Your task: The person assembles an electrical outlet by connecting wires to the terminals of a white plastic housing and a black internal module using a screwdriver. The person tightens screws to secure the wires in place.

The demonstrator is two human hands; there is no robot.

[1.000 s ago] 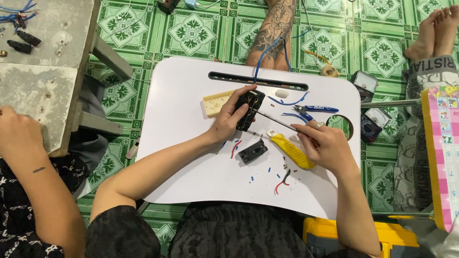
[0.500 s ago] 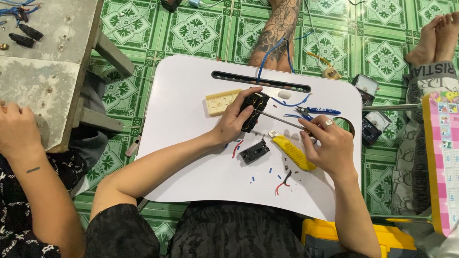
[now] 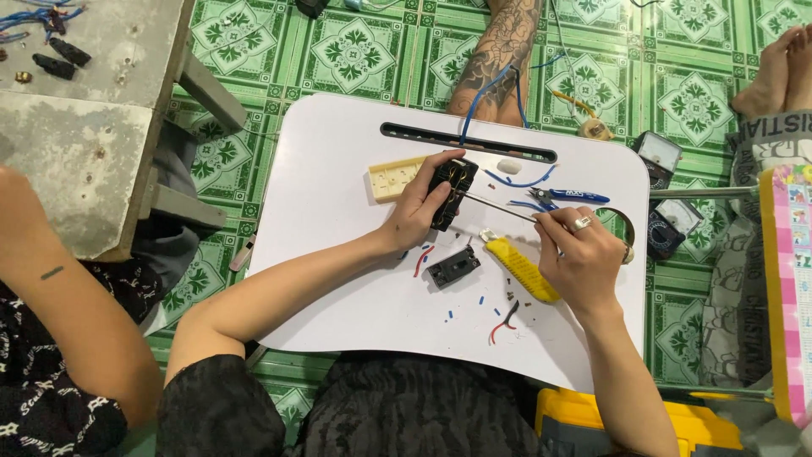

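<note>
Lying on the white lap table [image 3: 338,161], just beside the right hand [image 3: 584,258], are a yellow-handled tool [image 3: 520,268], blue-handled cutters [image 3: 565,196], a small black module [image 3: 452,266] and red and blue wire scraps [image 3: 423,256], none blocking the work. The left hand [image 3: 420,211] has its fingers wrapped around a black socket block [image 3: 451,191], pressed to the table next to a cream cover plate [image 3: 394,178]. The right hand's fingers pinch a thin screwdriver [image 3: 499,206] whose tip meets the block; a yellow box [image 3: 592,415] sits near the knee, contents hidden
</note>
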